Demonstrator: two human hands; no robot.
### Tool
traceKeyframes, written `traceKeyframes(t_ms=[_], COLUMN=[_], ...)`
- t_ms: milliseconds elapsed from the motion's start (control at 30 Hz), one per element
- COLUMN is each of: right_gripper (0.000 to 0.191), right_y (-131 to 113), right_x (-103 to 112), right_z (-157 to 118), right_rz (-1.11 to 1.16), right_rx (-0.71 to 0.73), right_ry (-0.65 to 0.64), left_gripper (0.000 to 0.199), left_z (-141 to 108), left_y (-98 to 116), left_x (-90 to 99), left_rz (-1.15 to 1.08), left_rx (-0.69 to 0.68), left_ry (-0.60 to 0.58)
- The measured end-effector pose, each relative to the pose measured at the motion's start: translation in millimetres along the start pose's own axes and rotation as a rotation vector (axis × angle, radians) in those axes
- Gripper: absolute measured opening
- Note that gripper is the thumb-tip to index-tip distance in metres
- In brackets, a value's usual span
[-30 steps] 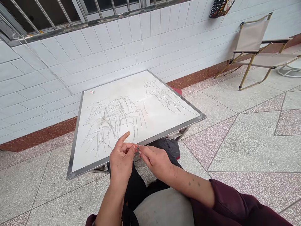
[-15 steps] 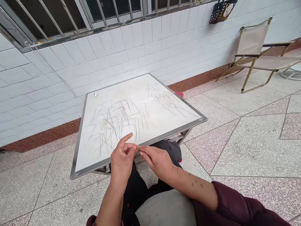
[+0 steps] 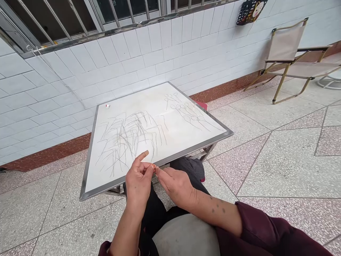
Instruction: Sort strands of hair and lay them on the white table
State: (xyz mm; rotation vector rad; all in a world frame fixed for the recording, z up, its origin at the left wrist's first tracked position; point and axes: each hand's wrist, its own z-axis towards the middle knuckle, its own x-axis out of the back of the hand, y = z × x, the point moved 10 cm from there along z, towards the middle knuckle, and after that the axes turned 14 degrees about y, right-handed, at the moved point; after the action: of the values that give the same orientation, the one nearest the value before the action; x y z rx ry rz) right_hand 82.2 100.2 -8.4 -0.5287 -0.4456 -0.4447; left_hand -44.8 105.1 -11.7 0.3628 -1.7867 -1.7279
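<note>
The left hand pinches a small orange-red thing between thumb and a finger, with another finger raised clear. The right hand has its fingers drawn together, tips meeting or just beside the left's; its own fingers cover the spot, so I cannot tell what, if anything, it pinches. The small thing sits at the near edge of the table, out over the lap.

For fingertip work like this, a firm left pinch serves best as the anchor, leaving the fine movement to the right. Resting the wrists would cut any shake. Tilting the right fingers a little aside would open the line of sight. Working further in over the tabletop would make a dropped piece easier to find, though the bent wires on the left and looped wires on the right could snag a sleeve.
</note>
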Motion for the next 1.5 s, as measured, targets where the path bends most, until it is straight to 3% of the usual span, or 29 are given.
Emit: traceKeyframes(t_ms=[100,300,433,567,800,967,1167,1500], right_gripper=[0.022,0.027,0.036,0.032,0.033,0.032,0.032,0.032], right_y=[17,42,38,29,26,23,27,30], right_x=[-5,-30,-41,-50,-50,-52,-57,-54], right_z=[1,-17,-25,-35,-35,-33,-32,-30], right_rz=[0.204,0.939,1.178,1.345,1.432,1.483,1.429,1.349], right_rx=[-0.228,-0.913,-1.107,-1.232,-1.277,-1.253,-1.187,-1.041], right_ry=[-0.083,-0.236,-0.316,-0.433,-0.424,-0.427,-0.345,-0.316], left_gripper=[0.055,0.056,0.057,0.057,0.052,0.052,0.051,0.043], left_z=[0,-7,-12,-14,-12,-8,-4,-5], left_y=[3,13,18,20,15,16,15,13], left_x=[-0.3,-3.8,-7.0,-9.2,-9.8,-3.1,0.5,1.8], left_rz=[-0.022,0.009,0.022,0.019,-0.047,-0.071,-0.069,-0.108], left_rx=[0.008,-0.022,-0.018,-0.017,0.008,0.026,0.042,0.074], left_ry=[-0.02,-0.089,-0.157,-0.198,-0.193,-0.128,-0.073,-0.047])
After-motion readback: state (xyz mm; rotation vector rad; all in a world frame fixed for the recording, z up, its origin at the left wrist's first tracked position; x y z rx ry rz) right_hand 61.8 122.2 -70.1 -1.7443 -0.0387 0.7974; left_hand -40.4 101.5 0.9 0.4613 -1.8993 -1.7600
